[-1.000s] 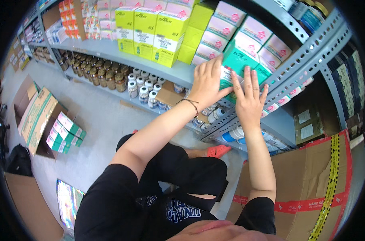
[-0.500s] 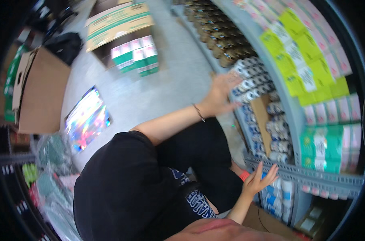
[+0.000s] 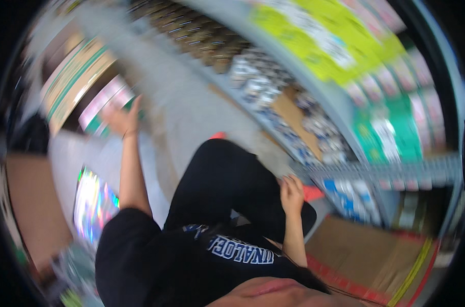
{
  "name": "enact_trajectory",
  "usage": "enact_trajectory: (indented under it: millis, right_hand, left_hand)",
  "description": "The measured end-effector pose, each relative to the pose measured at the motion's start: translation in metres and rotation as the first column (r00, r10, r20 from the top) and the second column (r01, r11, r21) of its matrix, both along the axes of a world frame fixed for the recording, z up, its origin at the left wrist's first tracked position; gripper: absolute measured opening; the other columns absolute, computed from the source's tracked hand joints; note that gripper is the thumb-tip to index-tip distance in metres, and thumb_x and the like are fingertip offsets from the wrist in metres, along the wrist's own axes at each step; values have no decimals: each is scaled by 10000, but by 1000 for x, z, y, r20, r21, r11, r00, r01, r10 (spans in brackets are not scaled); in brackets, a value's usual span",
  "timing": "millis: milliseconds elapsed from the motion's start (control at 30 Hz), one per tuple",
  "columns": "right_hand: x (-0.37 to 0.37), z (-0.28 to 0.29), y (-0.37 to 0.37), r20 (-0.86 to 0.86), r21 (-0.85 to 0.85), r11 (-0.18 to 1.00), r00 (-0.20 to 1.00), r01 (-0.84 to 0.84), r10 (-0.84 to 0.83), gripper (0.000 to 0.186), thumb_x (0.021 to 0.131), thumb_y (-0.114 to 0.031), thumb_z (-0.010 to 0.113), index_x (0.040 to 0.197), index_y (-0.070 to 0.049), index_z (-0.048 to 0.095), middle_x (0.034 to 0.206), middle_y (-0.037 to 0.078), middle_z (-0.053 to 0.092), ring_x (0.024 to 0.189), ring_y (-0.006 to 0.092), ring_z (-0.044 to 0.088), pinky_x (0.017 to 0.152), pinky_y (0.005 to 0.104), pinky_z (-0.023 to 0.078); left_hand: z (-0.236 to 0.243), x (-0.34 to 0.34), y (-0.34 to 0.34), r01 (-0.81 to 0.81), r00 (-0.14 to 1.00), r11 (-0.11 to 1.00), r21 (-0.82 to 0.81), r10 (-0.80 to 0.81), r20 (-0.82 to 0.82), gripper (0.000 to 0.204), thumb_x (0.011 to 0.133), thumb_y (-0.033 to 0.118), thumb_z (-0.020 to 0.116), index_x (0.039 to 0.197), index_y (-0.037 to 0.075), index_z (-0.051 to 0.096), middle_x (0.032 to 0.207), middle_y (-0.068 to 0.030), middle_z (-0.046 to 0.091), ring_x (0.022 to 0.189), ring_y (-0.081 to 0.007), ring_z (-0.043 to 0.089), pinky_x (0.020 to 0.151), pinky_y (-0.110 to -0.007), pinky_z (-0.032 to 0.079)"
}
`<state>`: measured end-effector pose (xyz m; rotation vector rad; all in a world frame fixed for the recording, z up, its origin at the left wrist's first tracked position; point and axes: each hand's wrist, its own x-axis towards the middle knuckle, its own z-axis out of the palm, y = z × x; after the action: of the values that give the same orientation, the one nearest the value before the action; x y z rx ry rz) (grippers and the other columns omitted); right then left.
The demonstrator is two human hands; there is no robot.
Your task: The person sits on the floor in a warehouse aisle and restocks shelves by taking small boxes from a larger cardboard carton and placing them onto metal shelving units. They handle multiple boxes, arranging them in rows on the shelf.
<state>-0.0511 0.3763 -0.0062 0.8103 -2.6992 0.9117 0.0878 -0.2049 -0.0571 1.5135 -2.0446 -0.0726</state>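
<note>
Both hands (image 3: 121, 118) (image 3: 292, 193) and boxes (image 3: 105, 105) motion-blurred.

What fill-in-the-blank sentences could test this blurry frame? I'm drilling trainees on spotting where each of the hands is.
1. The left hand reaches to the green and pink boxes inside an open cardboard ____ on the floor.
2. The right hand rests by the person's ____, clad in black.
3. The green packages sit on the ____, right of the person.

Missing words: carton; knee; shelf

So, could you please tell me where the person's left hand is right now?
In the head view, the left hand is stretched out to the upper left, at the pink-and-green boxes in the open carton on the floor.
</note>
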Motion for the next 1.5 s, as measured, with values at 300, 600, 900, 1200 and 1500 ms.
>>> enact_trajectory:
  millis: [300, 600, 900, 1200, 1500]
  right_hand:
    - [9, 1, 16, 11, -137, 983, 992, 125, -124, 122, 870, -99, 737, 980, -50, 751, 1044, 126, 690, 942, 319, 687, 810, 393, 550]
    - [11, 8, 6, 117, -187, 979, 992, 79, -57, 115, 875, -85, 730, 976, -31, 734, 972, 113, 690, 874, 310, 693, 767, 387, 551]
    - [7, 9, 7, 92, -141, 989, 995, 40, -27, 109, 899, -48, 713, 1000, -16, 740, 967, 106, 699, 759, 219, 701, 651, 300, 554]
    - [40, 83, -93, -360, -234, 895, 889, -379, 282, 424, 780, -81, 830, 1186, -93, 708, 1033, 105, 675, 838, 263, 673, 730, 364, 549]
    - [-72, 155, -110, -706, -563, 813, 599, -150, -378, 688, 724, -138, 902, 1353, -151, 623, 1271, 193, 528, 928, 236, 612, 706, 345, 515]
  left_hand:
    - [-64, -85, 8, -404, 901, 915, -11, 396, -177, 1205, 586, 872, 731, 1517, 201, 365, 1616, -399, -6, 1491, -579, 43, 966, -775, 339]
    - [-62, -62, -3, -509, 796, 858, 74, 501, -340, 1085, 623, 693, 845, 1486, 238, 370, 1582, -374, 113, 1453, -550, 193, 971, -705, 375]
    - [-69, 10, 41, -83, 825, 938, -336, -124, -551, 800, 673, 298, 892, 1345, 108, 500, 1294, -244, 402, 1221, -450, 420, 1046, -580, 360]
    - [146, -22, 165, 835, 116, 451, -314, -703, -702, 1011, 654, 530, 826, 1416, 51, 365, 1309, -134, 394, 1253, -294, 446, 1101, -444, 353]
    - [349, -228, 309, 702, -702, -439, -561, -558, -442, 871, 679, 320, 843, 1409, 109, 416, 1335, -125, 397, 1324, -294, 411, 1142, -405, 320]
